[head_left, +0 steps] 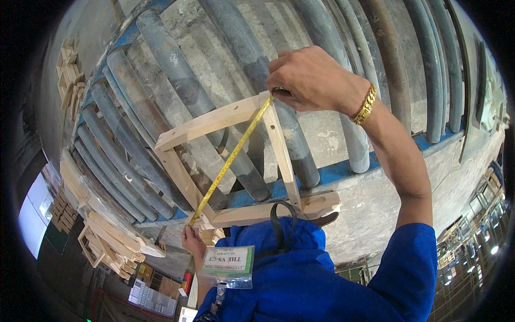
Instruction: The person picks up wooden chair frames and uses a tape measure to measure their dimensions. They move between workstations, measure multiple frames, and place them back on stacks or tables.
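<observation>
Tension was best spread evenly along the thin yellow measuring tape [230,158], stretched diagonally across the pale rectangular wooden frame [212,123] over grey cylindrical metal rollers [236,37]. At opposite corners, well apart, it was pinched by the bare right hand [312,79] and bare left hand [193,241], fingers closed.

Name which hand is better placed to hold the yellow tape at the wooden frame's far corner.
Right, most likely: the right hand pinches the yellow tape at that corner of the wooden frame. The left hand holds the tape by the diagonally opposite corner, across the frame.
</observation>
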Demonstrator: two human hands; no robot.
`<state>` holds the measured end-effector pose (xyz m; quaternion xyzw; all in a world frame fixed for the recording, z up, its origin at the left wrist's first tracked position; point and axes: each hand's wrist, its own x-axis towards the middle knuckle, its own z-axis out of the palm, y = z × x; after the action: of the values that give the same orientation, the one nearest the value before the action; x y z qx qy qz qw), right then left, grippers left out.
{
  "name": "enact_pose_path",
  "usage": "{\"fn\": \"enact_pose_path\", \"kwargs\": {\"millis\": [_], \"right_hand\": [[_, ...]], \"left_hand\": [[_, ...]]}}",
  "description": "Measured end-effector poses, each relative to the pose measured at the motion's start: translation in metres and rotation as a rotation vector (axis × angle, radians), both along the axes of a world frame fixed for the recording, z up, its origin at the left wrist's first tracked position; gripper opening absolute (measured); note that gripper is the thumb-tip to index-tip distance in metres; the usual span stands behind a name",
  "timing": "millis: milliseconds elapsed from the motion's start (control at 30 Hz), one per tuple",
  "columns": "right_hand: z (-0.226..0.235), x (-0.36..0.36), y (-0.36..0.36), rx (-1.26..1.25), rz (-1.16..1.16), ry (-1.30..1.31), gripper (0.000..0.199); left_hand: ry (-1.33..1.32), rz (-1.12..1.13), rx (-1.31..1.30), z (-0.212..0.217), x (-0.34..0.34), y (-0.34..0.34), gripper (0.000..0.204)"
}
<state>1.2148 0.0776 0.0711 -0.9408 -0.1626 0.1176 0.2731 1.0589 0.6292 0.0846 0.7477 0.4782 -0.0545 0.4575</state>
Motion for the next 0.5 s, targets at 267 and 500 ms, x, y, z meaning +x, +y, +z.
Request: {"fn": "enact_pose_path", "kwargs": {"millis": [267, 500], "right_hand": [[-0.002, -0.001, 0.0, -0.007, 0.001, -0.007, 0.01], [-0.002, -0.006, 0.002, 0.002, -0.023, -0.048, 0.01]], "left_hand": [[0.016, 0.005, 0.023, -0.002, 0.001, 0.0, 0.024], [-0.008, 0.032, -0.183, -0.013, -0.006, 0.014, 0.022]]}}
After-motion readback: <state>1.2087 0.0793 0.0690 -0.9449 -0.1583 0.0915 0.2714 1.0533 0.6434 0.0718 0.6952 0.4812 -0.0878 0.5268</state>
